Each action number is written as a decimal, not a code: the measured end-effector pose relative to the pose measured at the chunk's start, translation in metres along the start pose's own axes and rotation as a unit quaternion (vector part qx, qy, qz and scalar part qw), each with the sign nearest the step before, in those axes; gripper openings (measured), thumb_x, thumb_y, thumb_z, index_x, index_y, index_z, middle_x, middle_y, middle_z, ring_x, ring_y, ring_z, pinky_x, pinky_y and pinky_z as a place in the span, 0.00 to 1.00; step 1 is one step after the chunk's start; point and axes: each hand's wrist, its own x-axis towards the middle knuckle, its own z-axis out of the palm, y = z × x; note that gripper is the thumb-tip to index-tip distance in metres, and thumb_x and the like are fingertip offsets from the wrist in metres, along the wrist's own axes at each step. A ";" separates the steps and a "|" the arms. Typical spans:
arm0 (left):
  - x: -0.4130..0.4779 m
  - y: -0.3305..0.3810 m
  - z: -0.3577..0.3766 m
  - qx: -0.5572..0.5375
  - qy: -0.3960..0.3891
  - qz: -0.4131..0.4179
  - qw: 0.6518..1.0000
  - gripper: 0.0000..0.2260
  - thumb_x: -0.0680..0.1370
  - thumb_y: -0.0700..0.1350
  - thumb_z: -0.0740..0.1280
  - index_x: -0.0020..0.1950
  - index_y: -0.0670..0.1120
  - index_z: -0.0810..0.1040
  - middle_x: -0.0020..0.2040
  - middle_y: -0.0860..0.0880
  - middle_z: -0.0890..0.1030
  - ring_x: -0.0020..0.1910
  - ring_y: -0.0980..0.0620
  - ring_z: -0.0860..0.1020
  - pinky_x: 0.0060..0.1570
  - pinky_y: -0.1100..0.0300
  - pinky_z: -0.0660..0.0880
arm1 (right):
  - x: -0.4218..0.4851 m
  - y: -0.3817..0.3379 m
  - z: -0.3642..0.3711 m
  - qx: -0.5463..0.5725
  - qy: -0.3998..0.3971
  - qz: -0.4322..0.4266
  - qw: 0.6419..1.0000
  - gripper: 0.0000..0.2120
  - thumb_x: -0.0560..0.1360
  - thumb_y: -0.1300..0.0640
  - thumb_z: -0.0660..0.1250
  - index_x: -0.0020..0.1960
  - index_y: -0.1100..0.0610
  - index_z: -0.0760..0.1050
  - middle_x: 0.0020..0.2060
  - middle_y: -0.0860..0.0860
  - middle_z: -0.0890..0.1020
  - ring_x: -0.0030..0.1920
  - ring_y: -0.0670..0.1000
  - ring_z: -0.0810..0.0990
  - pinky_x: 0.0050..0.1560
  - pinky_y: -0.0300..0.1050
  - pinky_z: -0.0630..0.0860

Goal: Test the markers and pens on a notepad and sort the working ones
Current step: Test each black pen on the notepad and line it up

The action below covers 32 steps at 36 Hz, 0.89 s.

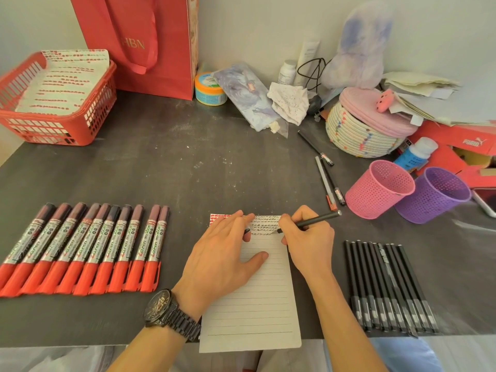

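My right hand (308, 245) fingers pinch the pen (316, 220); my left hand (222, 253) fingers lie flat on the notepad (257, 304). If I ease that press, it could slide and smear.

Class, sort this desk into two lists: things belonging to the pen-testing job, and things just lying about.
In the job: notepad, black pen in the right hand, row of red markers, row of black pens, pink cup, purple cup (likely for sorting).
Lying about: red gift bag, woven basket, blue tub.

Black metal-link wristwatch (163, 308), left wrist
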 end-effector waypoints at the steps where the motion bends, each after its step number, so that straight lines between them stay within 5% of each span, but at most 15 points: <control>1: 0.000 0.000 0.000 0.000 0.000 0.001 1.000 0.32 0.75 0.66 0.64 0.74 0.53 0.66 0.48 0.64 0.70 0.75 0.60 0.62 0.70 0.64 0.55 | 0.000 0.000 0.000 0.000 -0.001 -0.001 1.000 0.13 0.76 0.58 0.70 0.33 0.54 0.74 0.23 0.48 0.80 0.26 0.41 0.79 0.31 0.29 0.72; 14: 0.000 -0.001 0.001 -0.015 -0.003 0.009 1.000 0.32 0.74 0.68 0.59 0.74 0.53 0.66 0.47 0.65 0.68 0.74 0.60 0.63 0.72 0.61 0.60 | 0.001 0.001 0.000 0.013 0.005 0.005 1.000 0.15 0.76 0.59 0.70 0.32 0.52 0.71 0.22 0.49 0.79 0.24 0.41 0.77 0.29 0.30 0.71; 19: -0.001 0.002 -0.001 -0.023 -0.001 0.005 1.000 0.29 0.78 0.67 0.53 0.74 0.52 0.66 0.49 0.64 0.71 0.75 0.60 0.63 0.72 0.59 0.62 | -0.001 -0.005 -0.006 0.132 0.076 0.053 0.987 0.18 0.77 0.51 0.72 0.31 0.51 0.71 0.21 0.52 0.77 0.22 0.48 0.74 0.27 0.39 0.71; 24: -0.004 0.006 -0.007 -0.062 0.012 0.003 0.998 0.24 0.83 0.59 0.46 0.74 0.53 0.67 0.71 0.59 0.71 0.76 0.63 0.58 0.73 0.65 0.56 | -0.015 -0.014 -0.014 0.212 0.052 0.058 0.974 0.13 0.77 0.48 0.73 0.36 0.50 0.76 0.25 0.50 0.77 0.24 0.47 0.72 0.24 0.38 0.68; 28: -0.003 0.008 -0.010 -0.068 0.047 0.012 0.997 0.15 0.85 0.54 0.49 0.59 0.54 0.74 0.57 0.59 0.77 0.59 0.59 0.73 0.61 0.59 0.71 | -0.028 -0.014 -0.018 0.267 -0.002 0.063 0.962 0.06 0.79 0.51 0.70 0.45 0.51 0.82 0.37 0.55 0.84 0.24 0.50 0.73 0.24 0.40 0.68; 30: -0.002 0.010 -0.011 -0.048 0.072 0.019 0.996 0.12 0.85 0.53 0.51 0.52 0.54 0.73 0.49 0.60 0.74 0.49 0.57 0.72 0.50 0.56 0.72 | -0.032 -0.012 -0.021 0.306 -0.037 0.074 0.949 0.09 0.81 0.58 0.64 0.51 0.54 0.84 0.43 0.58 0.85 0.25 0.52 0.74 0.25 0.41 0.69; 32: -0.001 0.008 -0.009 -0.032 0.084 0.027 0.996 0.13 0.85 0.53 0.53 0.55 0.53 0.76 0.50 0.59 0.75 0.49 0.56 0.73 0.49 0.57 0.73 | -0.034 -0.010 -0.025 0.334 -0.055 0.081 0.937 0.14 0.82 0.63 0.59 0.52 0.56 0.84 0.45 0.61 0.85 0.26 0.53 0.74 0.25 0.41 0.70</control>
